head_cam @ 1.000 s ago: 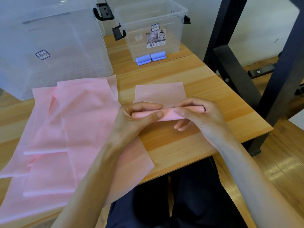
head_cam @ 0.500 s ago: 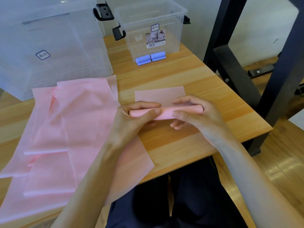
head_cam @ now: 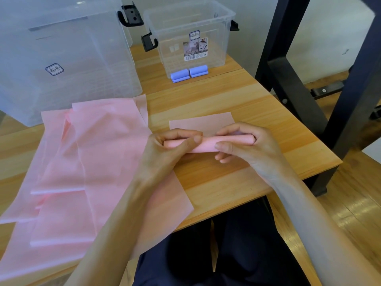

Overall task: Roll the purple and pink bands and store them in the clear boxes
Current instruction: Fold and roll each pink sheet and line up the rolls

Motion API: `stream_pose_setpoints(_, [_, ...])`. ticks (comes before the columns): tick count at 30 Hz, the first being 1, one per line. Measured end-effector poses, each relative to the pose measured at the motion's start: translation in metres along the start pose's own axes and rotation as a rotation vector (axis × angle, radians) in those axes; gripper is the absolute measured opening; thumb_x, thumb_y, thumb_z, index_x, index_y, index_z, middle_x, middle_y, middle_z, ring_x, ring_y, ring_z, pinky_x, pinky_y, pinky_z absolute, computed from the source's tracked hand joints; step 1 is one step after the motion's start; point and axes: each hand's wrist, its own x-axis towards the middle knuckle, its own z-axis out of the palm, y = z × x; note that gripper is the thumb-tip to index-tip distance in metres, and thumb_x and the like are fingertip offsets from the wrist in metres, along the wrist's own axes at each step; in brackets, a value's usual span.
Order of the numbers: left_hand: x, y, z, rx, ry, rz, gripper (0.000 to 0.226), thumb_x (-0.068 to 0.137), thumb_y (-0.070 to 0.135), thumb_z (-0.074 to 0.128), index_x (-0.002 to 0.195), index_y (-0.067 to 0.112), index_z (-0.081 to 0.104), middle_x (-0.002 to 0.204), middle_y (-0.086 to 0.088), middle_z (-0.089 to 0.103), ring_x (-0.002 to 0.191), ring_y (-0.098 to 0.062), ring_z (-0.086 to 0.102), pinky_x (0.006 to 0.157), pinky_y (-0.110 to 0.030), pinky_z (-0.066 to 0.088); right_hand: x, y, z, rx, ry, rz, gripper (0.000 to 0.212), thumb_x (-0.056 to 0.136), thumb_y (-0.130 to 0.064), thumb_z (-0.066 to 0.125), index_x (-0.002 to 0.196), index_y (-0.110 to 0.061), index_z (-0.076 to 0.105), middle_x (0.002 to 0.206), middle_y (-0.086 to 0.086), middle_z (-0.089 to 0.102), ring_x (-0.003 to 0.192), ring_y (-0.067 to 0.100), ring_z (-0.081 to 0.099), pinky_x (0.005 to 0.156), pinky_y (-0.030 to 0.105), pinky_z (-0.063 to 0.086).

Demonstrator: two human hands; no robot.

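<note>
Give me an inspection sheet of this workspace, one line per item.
Surface: wooden table, light planks.
Job's things: pink roll partly rolled, flat tail left; pink sheets piled left; two purple rolls in the small clear box; large clear box far left.
Clutter: nothing seen.
Grippers: left hand and right hand grip the roll.
Cables: nothing seen.
Surroundings: black frame, wooden floor.
</note>
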Motion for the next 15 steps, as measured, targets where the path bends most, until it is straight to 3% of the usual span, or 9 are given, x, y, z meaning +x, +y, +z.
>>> stream_pose_setpoints(4, [-0.0018, 0.0015, 0.0013, 0.027, -0.037, 0.040, 0.023, 0.068, 0.027, 0.078, 0.091, 0.022, 0.077, 0.089, 0.007, 0.077, 0.082, -0.006, 0.070, 0.073, -0.016, 0.053, -0.0001, 0.0001, 0.0000, 0.063, 0.051, -0.003, 0.027, 0.075, -0.025, 0.076, 0.094, -0.005, 0.072, 0.088, 0.012, 0.074, 0.062, 0.028, 0.071, 0.055, 0.030, 0.060])
stream_pose_setpoints(8, [-0.0004, 0.0008, 0.0015, -0.031, 0.012, 0.010, 0.022, 0.070, 0.027, 0.077, 0.089, 0.017, 0.078, 0.091, 0.001, 0.077, 0.081, -0.014, 0.072, 0.072, -0.019, 0.056, -0.0004, -0.0006, 0.0000, 0.040, -0.010, 0.004, 0.034, 0.072, -0.017, 0.078, 0.103, -0.006, 0.070, 0.094, 0.014, 0.074, 0.072, 0.030, 0.073, 0.062, 0.030, 0.061])
stream_pose_setpoints(15, [-0.0008, 0.0009, 0.0007, 0.042, -0.025, 0.080, 0.020, 0.068, 0.026, 0.076, 0.088, 0.021, 0.077, 0.086, 0.013, 0.076, 0.083, 0.001, 0.066, 0.074, -0.009, 0.047, -0.0009, 0.0006, 0.0006, 0.031, 0.045, -0.022, 0.022, 0.077, -0.022, 0.075, 0.093, -0.006, 0.073, 0.088, 0.007, 0.074, 0.062, 0.028, 0.071, 0.056, 0.031, 0.060])
